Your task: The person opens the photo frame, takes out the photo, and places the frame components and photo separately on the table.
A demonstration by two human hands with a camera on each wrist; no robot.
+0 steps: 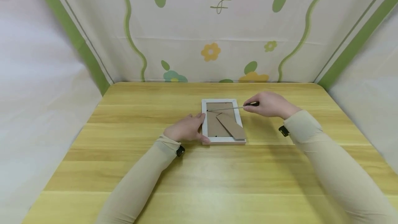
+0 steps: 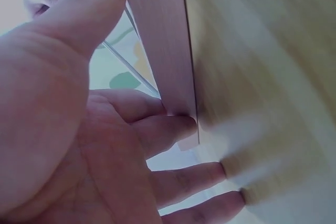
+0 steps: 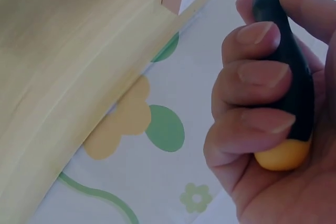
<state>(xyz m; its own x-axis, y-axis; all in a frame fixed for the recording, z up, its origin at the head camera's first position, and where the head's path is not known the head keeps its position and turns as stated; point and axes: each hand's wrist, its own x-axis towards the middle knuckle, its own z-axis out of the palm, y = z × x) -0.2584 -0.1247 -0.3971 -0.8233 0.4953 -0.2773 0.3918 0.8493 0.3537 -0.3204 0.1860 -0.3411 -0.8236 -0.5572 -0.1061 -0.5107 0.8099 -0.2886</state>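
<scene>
A white picture frame (image 1: 204,123) lies face down on the table, its brown backing board (image 1: 214,123) upward. A brown stand flap (image 1: 231,126) slants across the board. My right hand (image 1: 271,104) grips the black-and-yellow handle of a screwdriver (image 3: 294,87), fingers curled round it. The thin shaft reaches left over the board, its tip right at a small dark tab (image 1: 207,110) by the frame's left inner edge. My left hand (image 1: 186,129) rests against the frame's left side with fairly straight fingers (image 2: 170,129), its thumb at the near left corner.
The wooden table (image 1: 124,123) ends at the back against a white cloth (image 1: 186,27) with printed flowers and green lines. White sheets (image 1: 40,89) hang at both sides. A small black device is on each wrist.
</scene>
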